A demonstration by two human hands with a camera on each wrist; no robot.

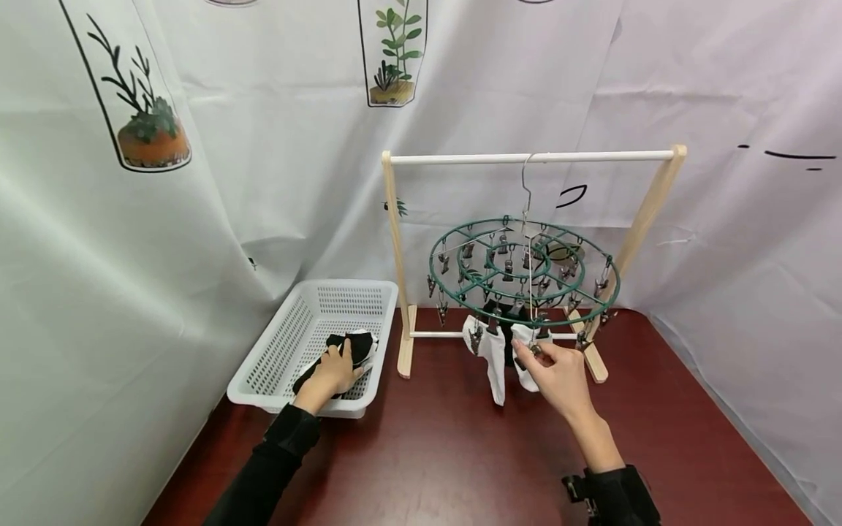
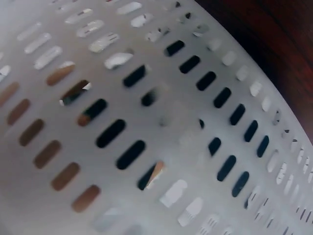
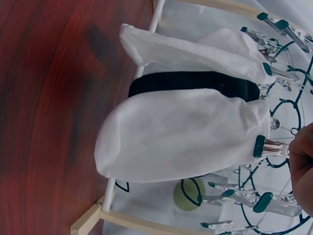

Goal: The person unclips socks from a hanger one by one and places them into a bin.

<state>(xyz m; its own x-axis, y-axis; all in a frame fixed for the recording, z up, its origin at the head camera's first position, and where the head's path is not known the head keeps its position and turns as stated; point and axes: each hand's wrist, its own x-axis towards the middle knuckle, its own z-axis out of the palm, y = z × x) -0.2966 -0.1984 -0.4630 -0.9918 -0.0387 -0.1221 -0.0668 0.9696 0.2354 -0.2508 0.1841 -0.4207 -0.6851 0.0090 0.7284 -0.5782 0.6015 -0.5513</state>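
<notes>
My left hand (image 1: 334, 371) reaches into a white plastic basket (image 1: 263, 365), its fingers resting on black and white socks (image 1: 358, 347). In the left wrist view, the slotted basket wall (image 2: 176, 127) hides most of that hand. At the hanging rack, my right hand (image 1: 559, 376) pinches a metal clip (image 3: 276, 148) on the round green clip hanger (image 1: 437, 281). The clip's dark tips grip the top of a white sock (image 3: 181, 137). Beside it hang a second white sock (image 3: 195, 54) and a black sock (image 3: 190, 82). Only part of the right hand (image 3: 303, 169) shows in the right wrist view.
The hanger hooks onto the white bar (image 1: 460, 158) of a wooden-legged stand (image 1: 397, 256). Several other clips dangle from its rings. Everything stands on a dark red table (image 1: 434, 453), with a white printed curtain (image 1: 276, 146) behind and at both sides.
</notes>
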